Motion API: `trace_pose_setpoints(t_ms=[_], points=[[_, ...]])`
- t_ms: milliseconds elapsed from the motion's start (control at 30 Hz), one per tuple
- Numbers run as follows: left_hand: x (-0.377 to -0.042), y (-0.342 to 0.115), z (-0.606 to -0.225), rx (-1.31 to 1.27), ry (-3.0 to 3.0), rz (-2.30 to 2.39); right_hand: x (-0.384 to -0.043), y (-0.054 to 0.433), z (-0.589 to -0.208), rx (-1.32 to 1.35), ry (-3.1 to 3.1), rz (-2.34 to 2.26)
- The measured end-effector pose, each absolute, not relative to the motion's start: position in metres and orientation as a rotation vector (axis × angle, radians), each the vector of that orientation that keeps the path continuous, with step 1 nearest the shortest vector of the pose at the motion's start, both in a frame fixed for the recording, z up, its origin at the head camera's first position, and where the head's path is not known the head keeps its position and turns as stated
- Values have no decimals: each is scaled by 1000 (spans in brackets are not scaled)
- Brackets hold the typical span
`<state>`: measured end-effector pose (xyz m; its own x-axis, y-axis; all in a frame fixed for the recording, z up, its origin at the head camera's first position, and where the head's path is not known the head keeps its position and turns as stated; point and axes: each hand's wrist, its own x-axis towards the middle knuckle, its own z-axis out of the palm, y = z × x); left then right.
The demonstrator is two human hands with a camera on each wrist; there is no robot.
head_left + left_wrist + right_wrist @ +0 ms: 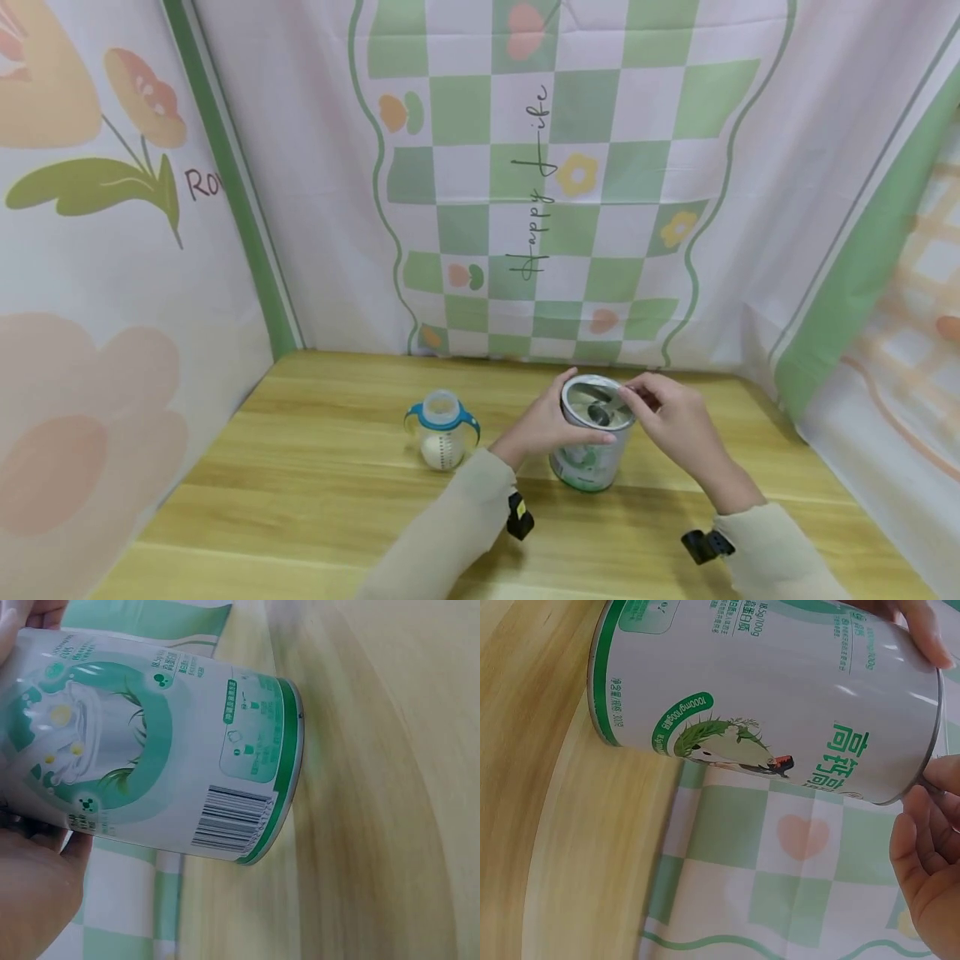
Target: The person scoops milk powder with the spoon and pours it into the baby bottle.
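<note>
A white and green milk powder can [587, 467] stands open on the table, pale powder showing inside its silver rim. My left hand [542, 427] grips the can near the top from the left, its thumb across the front below the rim. At the right side of the rim, my right hand [678, 421] pinches the handle of a spoon, whose metal bowl [598, 412] is down inside the can. Printed pictures and a barcode cover the can's side [191, 742] in the left wrist view. The right wrist view shows my right fingers [922, 832] right at the rim.
Left of the can stands a baby bottle [441, 442] with blue handles, uncapped, with whitish contents in its lower part. The wooden table [300, 500] ends at a checkered cloth backdrop [525, 217], and patterned cloths hang on both sides.
</note>
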<state>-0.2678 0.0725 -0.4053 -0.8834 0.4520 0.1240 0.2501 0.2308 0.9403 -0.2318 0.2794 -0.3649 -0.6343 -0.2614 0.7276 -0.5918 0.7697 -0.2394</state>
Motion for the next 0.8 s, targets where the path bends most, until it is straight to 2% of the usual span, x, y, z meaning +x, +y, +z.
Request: trace_pose_setpoints(t_ms=[800], points=[[-272,70,-412,815,2104,1847,-230,267,-349,774,-2467,488]])
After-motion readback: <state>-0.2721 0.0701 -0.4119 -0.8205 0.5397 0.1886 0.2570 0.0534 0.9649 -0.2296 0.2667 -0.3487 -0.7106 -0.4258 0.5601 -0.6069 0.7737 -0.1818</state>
